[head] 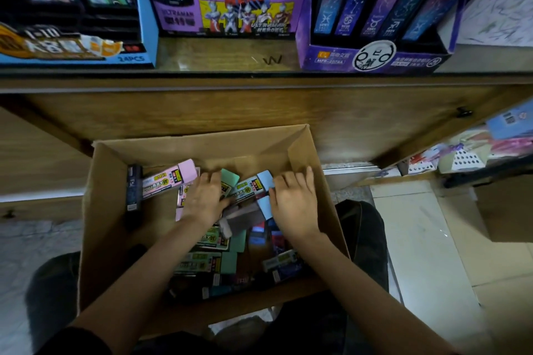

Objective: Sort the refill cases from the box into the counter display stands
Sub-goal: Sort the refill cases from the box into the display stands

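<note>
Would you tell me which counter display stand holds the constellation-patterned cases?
The purple stand farthest right; the middle hero stand and left blue stand hold other designs.

- plain brown cardboard box [109,210];
- flat pink refill case [184,171] with a yellow-green label;
- flat light blue refill case [265,179];
- flat mint green refill case [230,177];
- purple cardboard display stand [331,58], with white constellation lines on its dark blue and violet cases;
- violet cardboard hero stand [178,17], with red letters and a yellow panel;
- blue cardboard stand [145,8].
</note>
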The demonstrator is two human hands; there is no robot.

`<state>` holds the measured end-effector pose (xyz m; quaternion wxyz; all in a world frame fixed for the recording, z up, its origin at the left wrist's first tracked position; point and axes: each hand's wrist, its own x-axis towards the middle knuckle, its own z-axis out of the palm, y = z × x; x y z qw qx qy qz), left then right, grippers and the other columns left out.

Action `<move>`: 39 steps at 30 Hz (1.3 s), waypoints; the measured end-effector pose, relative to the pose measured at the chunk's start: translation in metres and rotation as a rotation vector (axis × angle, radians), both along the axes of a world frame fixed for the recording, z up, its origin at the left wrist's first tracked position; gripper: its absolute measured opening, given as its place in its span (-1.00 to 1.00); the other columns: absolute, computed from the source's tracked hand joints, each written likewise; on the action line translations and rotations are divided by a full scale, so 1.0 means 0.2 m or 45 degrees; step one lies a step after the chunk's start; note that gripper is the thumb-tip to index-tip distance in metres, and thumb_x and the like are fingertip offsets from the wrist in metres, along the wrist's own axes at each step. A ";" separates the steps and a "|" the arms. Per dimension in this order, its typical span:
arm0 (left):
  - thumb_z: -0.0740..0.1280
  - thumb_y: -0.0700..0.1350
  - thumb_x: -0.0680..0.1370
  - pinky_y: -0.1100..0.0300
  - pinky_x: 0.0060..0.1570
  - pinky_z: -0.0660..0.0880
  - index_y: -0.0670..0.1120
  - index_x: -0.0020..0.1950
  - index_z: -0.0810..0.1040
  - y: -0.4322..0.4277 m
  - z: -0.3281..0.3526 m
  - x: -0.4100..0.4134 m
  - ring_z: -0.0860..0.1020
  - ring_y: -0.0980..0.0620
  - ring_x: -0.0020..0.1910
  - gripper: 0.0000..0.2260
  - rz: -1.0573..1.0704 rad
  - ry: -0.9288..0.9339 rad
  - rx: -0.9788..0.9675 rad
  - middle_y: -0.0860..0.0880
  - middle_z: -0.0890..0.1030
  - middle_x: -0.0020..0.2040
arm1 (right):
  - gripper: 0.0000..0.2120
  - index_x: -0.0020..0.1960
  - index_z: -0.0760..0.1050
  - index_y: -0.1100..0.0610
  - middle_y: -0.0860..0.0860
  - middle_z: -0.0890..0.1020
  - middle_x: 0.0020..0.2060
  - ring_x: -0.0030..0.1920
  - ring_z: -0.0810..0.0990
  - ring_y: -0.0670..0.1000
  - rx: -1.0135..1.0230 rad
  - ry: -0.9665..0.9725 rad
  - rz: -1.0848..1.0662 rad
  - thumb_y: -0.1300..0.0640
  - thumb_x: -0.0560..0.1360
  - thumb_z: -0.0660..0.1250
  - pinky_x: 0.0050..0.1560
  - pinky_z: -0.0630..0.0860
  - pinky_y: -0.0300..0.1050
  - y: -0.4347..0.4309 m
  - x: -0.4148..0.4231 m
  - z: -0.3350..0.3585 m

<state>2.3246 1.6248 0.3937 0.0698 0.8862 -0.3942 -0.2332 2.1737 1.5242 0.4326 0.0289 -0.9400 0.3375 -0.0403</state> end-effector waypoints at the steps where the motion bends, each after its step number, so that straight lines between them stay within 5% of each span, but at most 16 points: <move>1: 0.41 0.04 0.46 0.05 0.20 0.30 -0.17 0.34 0.35 -0.01 0.00 0.00 0.39 -0.18 0.26 -0.46 0.018 0.023 -0.007 -0.19 0.46 0.23 | -0.80 0.02 0.58 0.19 0.12 0.61 -0.11 -0.03 0.58 0.16 0.055 0.004 0.005 0.11 0.46 0.36 0.27 0.39 0.13 0.01 0.01 -0.01; 4: 0.45 0.03 0.42 0.04 0.21 0.30 -0.20 0.33 0.36 -0.02 -0.01 0.01 0.38 -0.18 0.25 -0.42 0.078 0.101 -0.042 -0.21 0.44 0.24 | -0.61 0.24 0.36 0.16 0.12 0.49 0.14 0.17 0.45 0.15 0.623 0.130 -0.302 -0.06 0.53 0.25 0.02 0.40 -0.03 0.05 0.03 -0.08; 7: 0.48 0.02 0.38 0.04 0.17 0.36 -0.19 0.29 0.38 -0.01 0.00 0.00 0.41 -0.18 0.19 -0.42 0.089 0.160 -0.041 -0.21 0.41 0.19 | -0.51 0.26 0.29 0.20 0.14 0.46 0.17 0.19 0.47 0.16 1.045 0.105 -0.600 -0.06 0.50 0.33 -0.04 0.41 -0.07 0.07 0.05 -0.15; 10: 0.50 -0.08 0.37 0.04 0.15 0.40 -0.16 0.34 0.35 0.01 0.00 -0.02 0.43 -0.19 0.17 -0.39 0.100 0.248 -0.156 -0.20 0.38 0.19 | -0.57 0.18 0.37 0.25 0.14 0.56 0.10 0.11 0.56 0.14 1.324 -0.120 -0.760 0.12 0.43 0.44 0.05 0.54 -0.01 0.07 0.07 -0.19; 13: 0.49 -0.16 0.39 0.15 0.03 0.40 -0.15 0.34 0.34 0.05 0.00 -0.04 0.47 -0.12 0.13 -0.42 0.180 0.387 -0.346 -0.16 0.44 0.16 | -0.81 -0.04 0.53 0.20 0.09 0.65 -0.10 -0.05 0.63 0.09 1.507 -0.318 -0.838 0.23 0.38 0.46 -0.14 0.59 -0.10 0.04 0.06 -0.19; 17: 0.44 -0.14 0.47 0.51 -0.28 0.34 -0.15 0.21 0.43 0.09 0.03 -0.03 0.50 0.14 -0.14 -0.64 0.357 0.573 -0.537 0.01 0.55 -0.04 | -0.90 -0.12 0.53 0.08 -0.02 0.63 -0.22 -0.19 0.61 -0.04 1.490 -0.583 -0.770 0.21 0.42 0.42 -0.29 0.47 -0.25 -0.01 0.00 -0.12; 22: 0.29 -0.14 0.57 0.13 0.09 0.45 -0.11 0.28 0.43 0.11 0.10 -0.03 0.52 0.02 0.09 -0.72 0.436 0.736 -0.603 -0.02 0.57 0.11 | -0.92 -0.19 0.52 0.00 -0.05 0.60 -0.30 -0.33 0.57 -0.11 1.469 -0.559 -0.473 0.13 0.45 0.40 -0.45 0.41 -0.32 -0.09 0.03 0.03; 25: 0.22 -0.18 0.61 0.44 0.01 0.37 -0.05 0.12 0.47 0.10 0.17 -0.07 0.49 0.14 0.03 -0.88 0.493 0.871 -0.705 0.09 0.55 -0.05 | -0.87 -0.21 0.44 0.04 0.02 0.58 -0.41 -0.47 0.57 -0.05 1.386 -0.524 -0.371 0.15 0.49 0.34 -0.52 0.40 -0.28 -0.07 0.12 0.09; 27: 0.19 -0.10 0.62 0.68 -0.18 0.25 0.08 0.01 0.47 0.10 0.22 -0.10 0.49 0.45 -0.11 -0.90 0.490 0.968 -0.744 0.27 0.57 -0.17 | -0.86 -0.21 0.40 0.03 0.03 0.58 -0.43 -0.53 0.56 -0.06 1.350 -0.522 -0.369 0.14 0.51 0.30 -0.53 0.41 -0.28 -0.04 0.18 0.12; 29: 0.23 -0.04 0.59 0.71 -0.22 0.27 0.18 0.05 0.43 0.12 0.26 -0.12 0.44 0.59 -0.11 -0.90 0.351 1.101 -0.747 0.40 0.59 -0.14 | -0.90 -0.16 0.41 0.02 0.04 0.62 -0.32 -0.47 0.59 -0.07 1.380 -0.530 -0.381 0.10 0.52 0.29 -0.48 0.48 -0.24 -0.01 0.23 0.14; 32: 0.39 -0.16 0.50 0.62 -0.14 0.37 0.15 0.13 0.35 0.13 0.25 -0.11 0.49 0.50 -0.02 -0.65 0.259 1.162 -0.737 0.28 0.58 -0.02 | -0.85 -0.09 0.44 -0.03 -0.01 0.62 -0.16 -0.20 0.62 -0.06 1.493 -0.438 -0.370 -0.09 0.49 0.32 -0.21 0.58 -0.10 0.00 0.28 0.15; 36: 0.31 -0.21 0.54 0.29 -0.04 0.54 0.08 0.07 0.47 0.17 0.19 -0.09 0.58 0.01 0.04 -0.79 0.618 1.260 -0.789 0.05 0.62 0.01 | -0.70 0.05 0.48 0.09 0.06 0.59 -0.24 -0.30 0.62 -0.02 1.820 -0.470 -0.454 -0.14 0.54 0.23 -0.32 0.55 -0.17 -0.04 0.28 0.13; 39: 0.29 -0.17 0.56 -0.06 0.15 0.49 -0.03 0.15 0.50 0.21 0.17 -0.05 0.59 -0.13 0.04 -0.82 0.825 1.346 -0.761 -0.18 0.61 0.12 | -0.70 0.16 0.49 0.22 0.14 0.63 -0.06 -0.03 0.62 0.09 1.335 -0.408 -0.568 0.02 0.58 0.23 0.01 0.52 -0.07 -0.16 0.23 0.04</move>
